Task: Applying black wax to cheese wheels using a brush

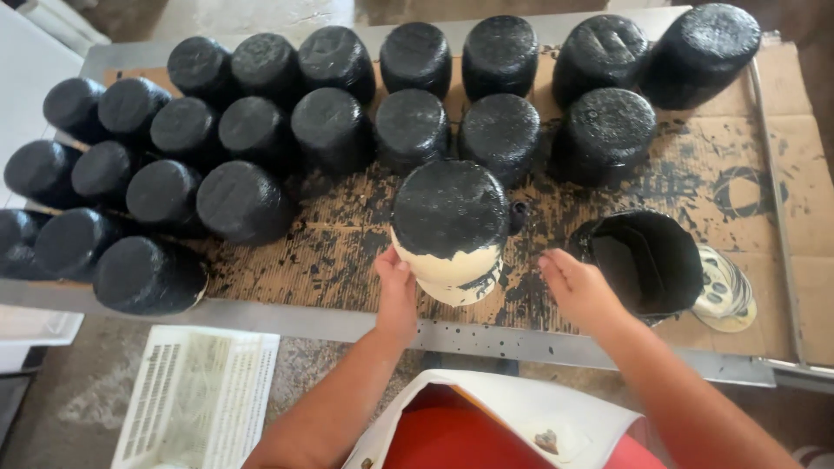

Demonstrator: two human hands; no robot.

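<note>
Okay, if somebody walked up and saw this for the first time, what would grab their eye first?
Probably the crowd of black-coated pots standing upside down in rows across the back and left of the paint-spattered cardboard. Next, the half-coated pot at front centre, cream below its black top, with the left hand touching it and the right hand open beside a black paint bucket.

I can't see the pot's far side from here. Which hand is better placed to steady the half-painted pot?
Probably the left hand: its fingers already rest on the cream lower side of the half-painted pot. The right hand hangs open beside it, not touching, nearer the black paint container.
</note>
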